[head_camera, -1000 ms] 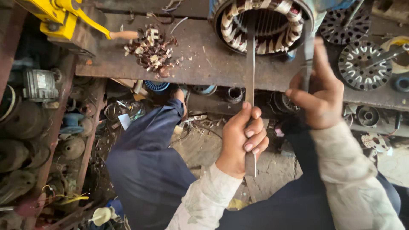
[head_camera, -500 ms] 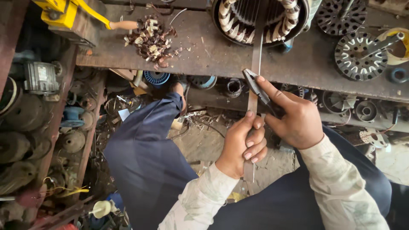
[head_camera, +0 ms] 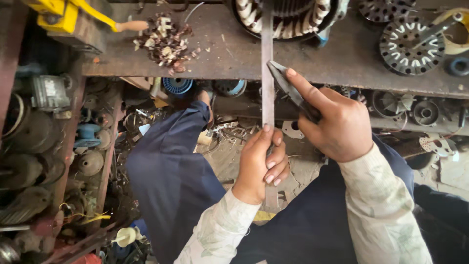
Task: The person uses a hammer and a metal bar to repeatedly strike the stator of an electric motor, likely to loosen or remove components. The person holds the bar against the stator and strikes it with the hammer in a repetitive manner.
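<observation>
The left hand (head_camera: pixel 260 164) grips a flat metal bar (head_camera: pixel 267 73) — its far end inside the wound stator (head_camera: pixel 288 14) — while the right hand (head_camera: pixel 337 122) presses dark pliers (head_camera: pixel 288 90) (held closed) against the bar's side.

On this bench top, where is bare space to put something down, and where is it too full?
The bench top is bare between the scrap pile and the flat bar, and between the stator and slotted disc. The shelves at left are crowded.
</observation>
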